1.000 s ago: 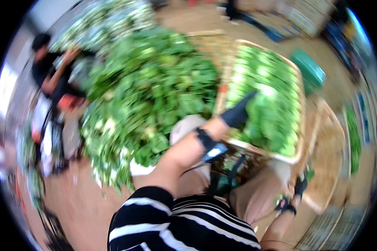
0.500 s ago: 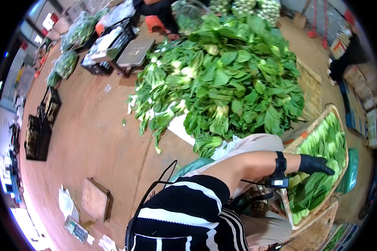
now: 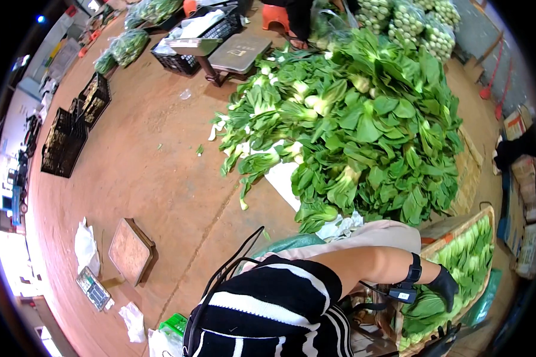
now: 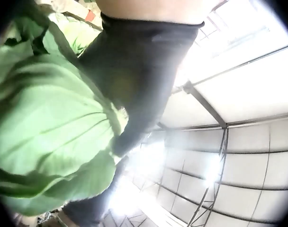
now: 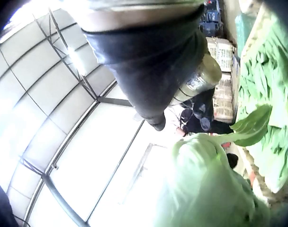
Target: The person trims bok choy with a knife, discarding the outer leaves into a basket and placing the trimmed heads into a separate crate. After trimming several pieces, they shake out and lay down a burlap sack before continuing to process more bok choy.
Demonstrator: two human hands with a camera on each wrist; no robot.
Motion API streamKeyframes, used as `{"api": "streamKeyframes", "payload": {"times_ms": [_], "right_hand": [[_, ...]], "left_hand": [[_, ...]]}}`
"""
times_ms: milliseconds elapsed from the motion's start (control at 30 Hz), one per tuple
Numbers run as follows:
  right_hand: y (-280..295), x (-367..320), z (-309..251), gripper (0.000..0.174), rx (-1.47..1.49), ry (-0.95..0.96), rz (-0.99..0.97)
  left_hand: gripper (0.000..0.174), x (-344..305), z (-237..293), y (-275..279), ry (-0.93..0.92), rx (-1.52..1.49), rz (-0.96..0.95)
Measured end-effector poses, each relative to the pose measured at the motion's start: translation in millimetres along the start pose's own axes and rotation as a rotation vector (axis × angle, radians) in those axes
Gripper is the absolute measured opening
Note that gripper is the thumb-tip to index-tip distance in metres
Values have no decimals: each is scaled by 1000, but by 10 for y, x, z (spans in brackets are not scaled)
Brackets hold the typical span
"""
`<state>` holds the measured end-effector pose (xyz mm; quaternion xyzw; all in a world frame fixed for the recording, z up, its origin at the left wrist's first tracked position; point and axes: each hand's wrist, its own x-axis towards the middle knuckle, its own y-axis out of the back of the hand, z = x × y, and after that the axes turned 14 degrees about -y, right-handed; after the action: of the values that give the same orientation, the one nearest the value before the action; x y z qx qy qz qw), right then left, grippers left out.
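My left hand [image 3: 443,288], in a black glove, is down among bok choy [image 3: 426,310] in a shallow basket [image 3: 484,215] at the lower right. In the left wrist view, the gloved thumb and fingers grip the edge of broad bok choy leaves [image 4: 49,123], which hide part of the fingers. My right hand [image 5: 148,71], also black-gloved, points its fingertips down above a pale bok choy base [image 5: 196,149]. A beige, cylinder-like piece with markings [image 5: 201,80] overlaps its palm side; I cannot tell whether the hand holds it. Most of this hand is hidden in the head view.
A big heap of bok choy [image 3: 369,131] lies left of the basket. Farther back are a platform scale [image 3: 238,53], a black crate [image 3: 181,59] and a person on a red stool [image 3: 275,18]. A teal tub [image 3: 481,303] stands beyond the basket; another scale [image 3: 131,253] sits lower left.
The head view swings left, so the basket shifts to the lower right. My left hand goes from pointing over the basket to lying flat on the greens, then curls down at the leaves.
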<state>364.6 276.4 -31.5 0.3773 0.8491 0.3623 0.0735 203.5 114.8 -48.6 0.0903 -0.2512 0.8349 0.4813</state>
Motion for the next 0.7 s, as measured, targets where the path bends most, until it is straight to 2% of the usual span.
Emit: {"api": "streamKeyframes", "payload": {"times_ms": [300,433,567,700], "right_hand": [[-391,297,-123,35,-4,-8,-161],[-432,281,-80,35,20,-32,-163],[-302,381,45,34,16,-59,-151],[144,577,205,34,21,-76,-39]], "left_hand": [[78,-112,116,153,68,191,-147],[78,-35,37,251,124,244,-232],[78,-1,-3,313,158,308,-309],[79,-27,169,396,136,380,-340]]}}
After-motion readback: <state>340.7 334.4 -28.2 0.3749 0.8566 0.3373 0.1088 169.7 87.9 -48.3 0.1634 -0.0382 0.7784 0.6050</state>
